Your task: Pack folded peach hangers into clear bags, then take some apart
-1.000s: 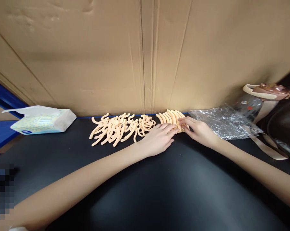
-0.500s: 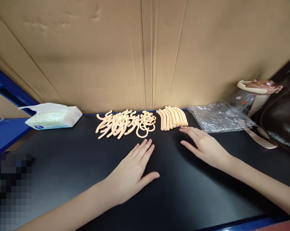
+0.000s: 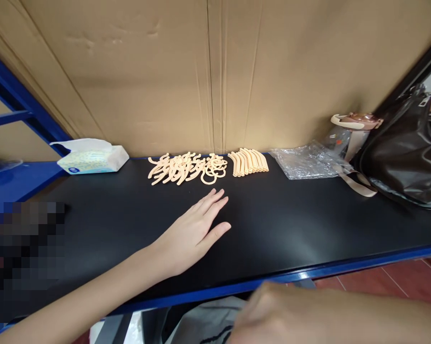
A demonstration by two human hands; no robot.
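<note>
Left hand [image 3: 194, 234] lies flat and empty, fingers spread, on the matte black tabletop [image 3: 290, 224]; the right hand [image 3: 272, 313], low and blurred at the near edge, cannot be read as open or closed.

The tidy row of pale orange, curved rubbery strips [image 3: 249, 161] and the tangled heap of pale orange hooked pieces [image 3: 186, 168] sit near the creased cardboard back wall [image 3: 215, 71], apart from both hands. A careless sweep could scatter the light, smooth row into the heap.

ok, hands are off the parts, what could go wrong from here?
1. The loose pile of hooks is tangled; pulling one may drag others along.
2. The neat row of curved pieces lies free on the table; a brush from the left hand could scatter it.
3. The right hand is blurred at the table edge.
</note>
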